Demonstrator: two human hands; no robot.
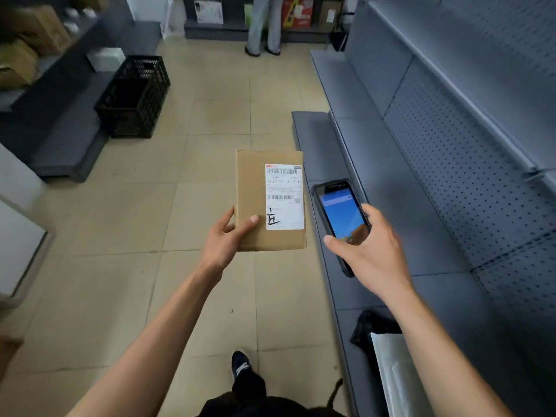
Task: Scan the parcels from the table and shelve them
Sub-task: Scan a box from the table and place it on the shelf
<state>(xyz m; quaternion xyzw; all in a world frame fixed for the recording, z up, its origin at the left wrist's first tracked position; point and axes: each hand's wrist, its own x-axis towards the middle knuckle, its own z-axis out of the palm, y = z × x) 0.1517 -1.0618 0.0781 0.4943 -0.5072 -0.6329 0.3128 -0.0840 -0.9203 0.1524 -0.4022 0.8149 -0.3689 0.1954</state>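
A flat brown cardboard parcel (252, 203) with a white shipping label (284, 196) faces up in the middle of the head view. My left hand (224, 240) grips it at its lower left corner, thumb on top. Just right of the parcel, my right hand (371, 252) holds a black handheld scanner (341, 213) with its blue screen lit, tilted towards the label. Both are held above the tiled floor, next to the grey metal shelving (421, 191) on the right.
A black plastic crate (134, 96) stands on the floor at the left beside low dark shelves with cardboard boxes (28, 43). A person's legs (264, 28) stand at the far shelves. A black bag and a silver parcel (394, 374) lie on the lowest right shelf.
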